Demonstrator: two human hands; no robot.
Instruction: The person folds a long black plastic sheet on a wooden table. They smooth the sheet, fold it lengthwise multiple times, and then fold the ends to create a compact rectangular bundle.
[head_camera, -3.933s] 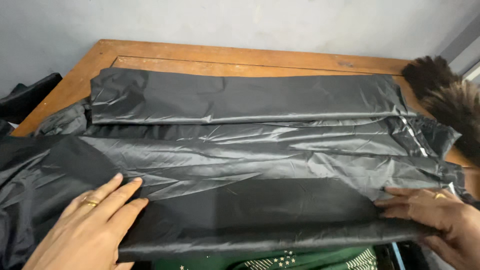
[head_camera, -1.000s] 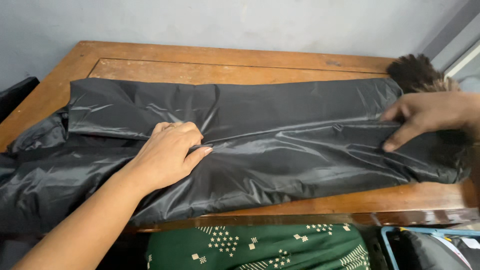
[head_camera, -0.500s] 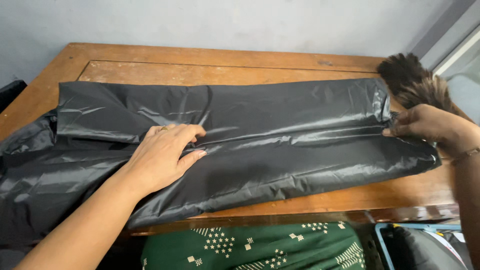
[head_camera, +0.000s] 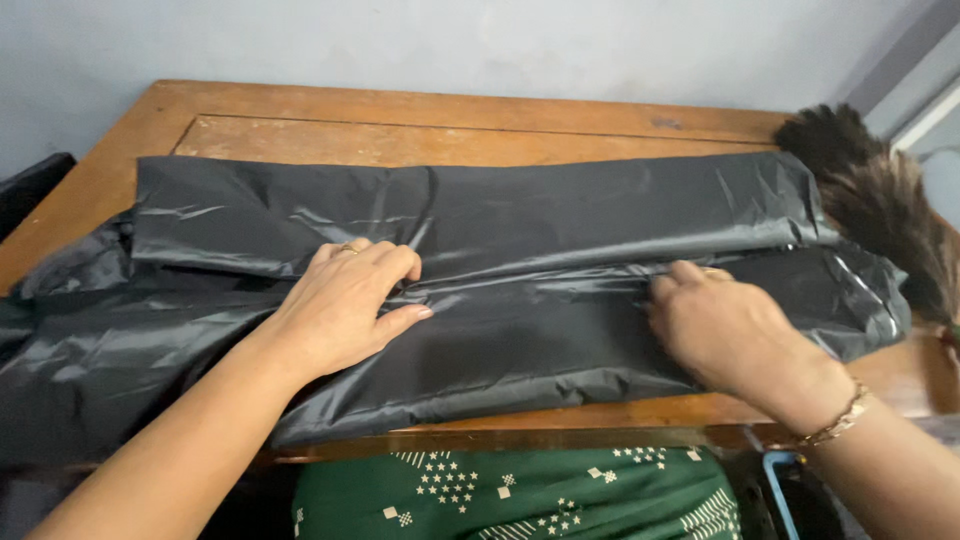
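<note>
- The right hand (head_camera: 728, 330) has come in from the far right end of the black plastic sheet (head_camera: 560, 230), where it was half a second ago, and now sits nearer the middle, on the same long crease that the left hand (head_camera: 345, 305) is on; the two hands are closer together than before, though well apart from each other
- The left hand has hardly shifted in that time; it stays on the sheet just left of centre; the sheet itself lies much as it did, a long folded band across the wooden table (head_camera: 430, 125), its left part spilling off the table edge
- As a judgement, the work reads as pressing or gathering the fold along its middle line rather than at its ends
- Left hand: fingers bent and drawn together, knuckles up, fingertips tucked at the crease; thumb flat on the lower layer; it presses on the plastic, and it may be pinching a ridge of it, though the fingertips are hidden, so I cannot tell for sure
- Right hand: half closed, fingers curled down onto the crease, wrist with a bracelet toward the near edge; it touches the sheet; whether it grips a fold is not clear
- A dark feather duster (head_camera: 880, 200) lies at the right end of the table, just beside the sheet
</note>
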